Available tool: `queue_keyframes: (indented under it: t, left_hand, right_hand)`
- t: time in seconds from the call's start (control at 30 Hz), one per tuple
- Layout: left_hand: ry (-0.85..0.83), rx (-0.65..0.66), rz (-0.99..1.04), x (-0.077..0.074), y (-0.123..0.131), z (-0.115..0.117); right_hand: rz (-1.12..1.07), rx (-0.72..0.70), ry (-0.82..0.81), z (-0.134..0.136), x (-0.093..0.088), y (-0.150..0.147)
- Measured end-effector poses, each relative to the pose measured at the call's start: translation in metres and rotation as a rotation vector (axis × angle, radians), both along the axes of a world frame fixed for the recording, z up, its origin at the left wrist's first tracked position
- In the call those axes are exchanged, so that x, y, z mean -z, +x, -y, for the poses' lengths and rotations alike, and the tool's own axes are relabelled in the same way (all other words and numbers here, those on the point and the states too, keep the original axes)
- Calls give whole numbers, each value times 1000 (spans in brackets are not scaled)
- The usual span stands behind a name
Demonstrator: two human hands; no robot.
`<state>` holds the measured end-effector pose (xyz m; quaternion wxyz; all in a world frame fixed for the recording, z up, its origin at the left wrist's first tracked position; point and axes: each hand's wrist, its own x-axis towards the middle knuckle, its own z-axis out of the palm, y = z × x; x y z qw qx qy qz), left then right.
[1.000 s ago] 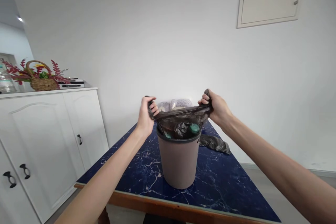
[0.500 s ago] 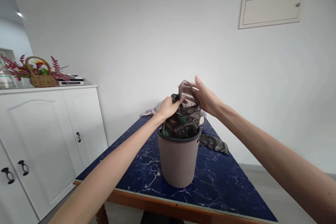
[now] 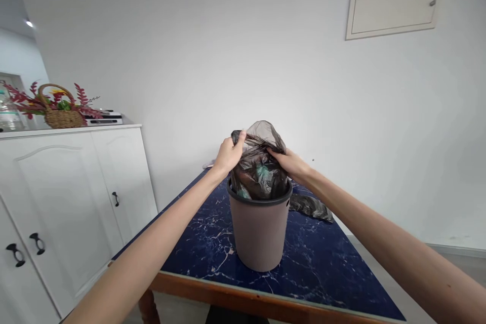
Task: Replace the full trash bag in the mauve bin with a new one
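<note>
A taupe waste bin (image 3: 260,233) stands on a blue marbled table (image 3: 322,268). A dark translucent rubbish bag (image 3: 260,172) full of trash bulges out of its top. My left hand (image 3: 227,154) is closed on the bag's left flap at the top. My right hand (image 3: 290,163) is closed on the bag's right side, just below a raised loop of plastic. Both hands meet above the bin's rim.
A second crumpled dark bag (image 3: 311,206) lies on the table behind the bin to the right. A white cabinet (image 3: 68,202) stands at the left with a flower basket (image 3: 56,109) on top. A white wall with a panel (image 3: 393,9) is behind.
My hands had the bag's two flaps stretched wide apart; they have come together over the bin, gathering the bag's top into a bunch.
</note>
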<state>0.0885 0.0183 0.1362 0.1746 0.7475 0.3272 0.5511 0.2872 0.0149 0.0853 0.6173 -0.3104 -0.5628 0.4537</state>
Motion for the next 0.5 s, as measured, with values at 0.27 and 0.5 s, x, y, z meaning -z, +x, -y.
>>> queue_keyframes:
  t: [0.27,0.5]
  left_hand:
    - [-144,27,255,9,-24,-4]
    - [-326,-62,101,-17,-27,-24]
  right_hand:
    - [-364,86,-144,-15,-3,5]
    - [-577,115,-202,-36,-18,6]
